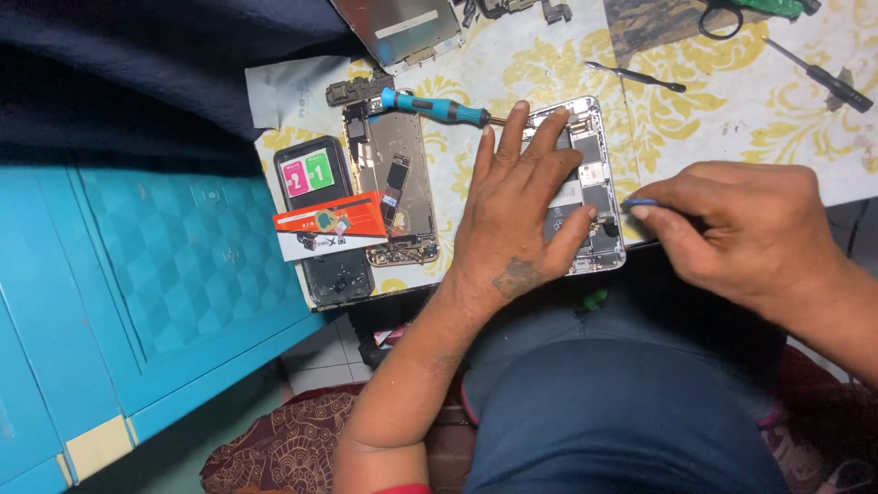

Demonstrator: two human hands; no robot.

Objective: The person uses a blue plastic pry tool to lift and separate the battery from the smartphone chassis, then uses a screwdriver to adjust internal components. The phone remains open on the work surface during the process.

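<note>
My left hand (521, 206) lies flat, fingers spread, on an opened phone body (599, 197) with its inner parts showing, pressing it onto the patterned table (549, 64). My right hand (741, 229) is closed around a thin blue-tipped tool (638, 202), whose tip touches the phone's right edge. A blue-handled screwdriver (434, 107) rests just above my left fingertips.
Left of the phone lie another bare phone frame (389, 183), an orange and white small box (331, 225), and a dark phone (315, 174) with pink and green stickers. A metal plate (402, 27), a spudger (636, 77), a black screwdriver (819, 76) and scissors (732, 11) sit farther back. A blue cabinet (155, 274) stands left.
</note>
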